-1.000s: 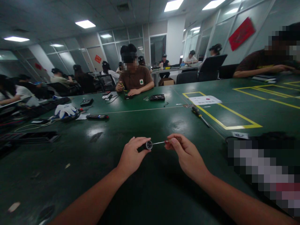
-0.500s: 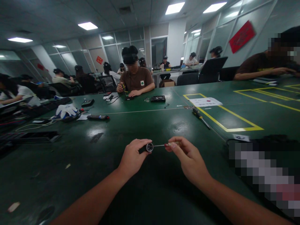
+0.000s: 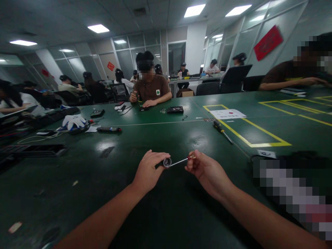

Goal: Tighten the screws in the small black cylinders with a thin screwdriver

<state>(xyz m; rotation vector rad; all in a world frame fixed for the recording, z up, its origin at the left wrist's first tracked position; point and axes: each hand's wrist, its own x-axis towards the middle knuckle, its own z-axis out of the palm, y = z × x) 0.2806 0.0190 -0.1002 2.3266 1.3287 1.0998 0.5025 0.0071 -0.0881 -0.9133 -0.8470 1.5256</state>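
Observation:
Just above the green table (image 3: 160, 221), my left hand (image 3: 149, 169) is closed around a small dark cylindrical part (image 3: 167, 162) with a silvery ring at its end, which faces me. My right hand (image 3: 204, 171) pinches the handle of a thin screwdriver (image 3: 179, 161), clear with a red collar. Its shaft slants down to the left, and the tip meets the lower right edge of the ring. Whether the tip is inside the part or only against its rim, I cannot tell. The far side of the part is hidden by my fingers.
A black and yellow screwdriver (image 3: 223, 131) lies ahead to the right, by yellow tape (image 3: 269, 142) and a paper sheet (image 3: 227, 113). At left are a dark pen-shaped tool (image 3: 109, 129) and white gloves (image 3: 74, 121). Across the table a co-worker (image 3: 151, 86) holds a tool.
My right hand has turned and raised the screwdriver's handle, so the shaft now slants instead of lying level. The ringed part has shifted slightly right and turned a little.

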